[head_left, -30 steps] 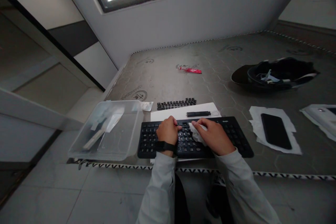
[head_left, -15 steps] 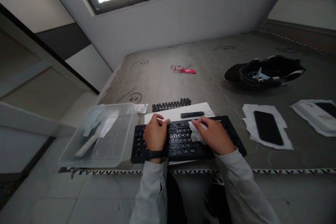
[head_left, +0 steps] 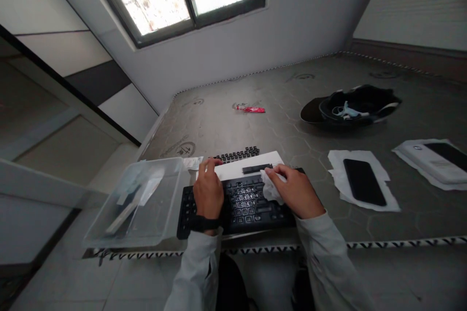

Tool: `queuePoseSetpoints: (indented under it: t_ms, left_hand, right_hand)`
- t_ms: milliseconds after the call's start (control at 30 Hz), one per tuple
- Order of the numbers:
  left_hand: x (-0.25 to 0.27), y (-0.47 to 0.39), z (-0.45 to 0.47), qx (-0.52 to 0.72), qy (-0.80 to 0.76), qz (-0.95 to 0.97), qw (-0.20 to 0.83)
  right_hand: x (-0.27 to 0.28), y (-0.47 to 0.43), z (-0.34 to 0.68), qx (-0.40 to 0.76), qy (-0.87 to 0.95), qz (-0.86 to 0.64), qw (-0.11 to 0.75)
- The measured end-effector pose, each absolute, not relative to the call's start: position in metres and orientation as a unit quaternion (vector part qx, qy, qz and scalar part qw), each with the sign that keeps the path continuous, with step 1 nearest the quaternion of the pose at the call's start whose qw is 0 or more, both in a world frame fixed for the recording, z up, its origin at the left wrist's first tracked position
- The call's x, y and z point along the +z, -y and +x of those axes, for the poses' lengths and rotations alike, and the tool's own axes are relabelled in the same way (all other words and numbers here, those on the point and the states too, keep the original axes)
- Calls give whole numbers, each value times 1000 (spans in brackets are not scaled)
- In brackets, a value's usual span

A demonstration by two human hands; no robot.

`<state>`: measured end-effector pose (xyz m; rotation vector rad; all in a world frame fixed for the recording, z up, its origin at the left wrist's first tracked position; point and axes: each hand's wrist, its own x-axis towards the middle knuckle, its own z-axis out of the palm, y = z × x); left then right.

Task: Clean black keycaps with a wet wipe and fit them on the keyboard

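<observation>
Fingers of your right hand point(head_left: 297, 194) pinch a crumpled white wipe point(head_left: 270, 189) on the black keyboard point(head_left: 241, 206); left hand point(head_left: 208, 189), fingers together, grips its far edge.

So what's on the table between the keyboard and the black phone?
Nothing but bare table. The head view shows grey surface between the keyboard and the white paper under the phone.

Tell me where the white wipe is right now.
In the head view, the white wipe is bunched under the right hand, pressed on the black keyboard's upper right keys, just below the white paper sheet.
</observation>
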<state>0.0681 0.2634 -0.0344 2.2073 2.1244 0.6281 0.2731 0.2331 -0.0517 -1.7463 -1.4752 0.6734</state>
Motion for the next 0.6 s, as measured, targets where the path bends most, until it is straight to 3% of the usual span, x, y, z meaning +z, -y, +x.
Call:
queuePoseSetpoints:
  t_ms: [100,267,600]
  left_hand:
    - [-25,-270,72,143,-660,737,-34]
    - [-31,-325,93,31,-631,775,-14]
    - [-100,-449,161,-86,-606,787,80]
  right_hand:
    - [-56,-231,281,252,567,-691,372]
    - [-59,-226,290,242,566,-691,378]
    - [-60,-221,301,265,556,-695,372]
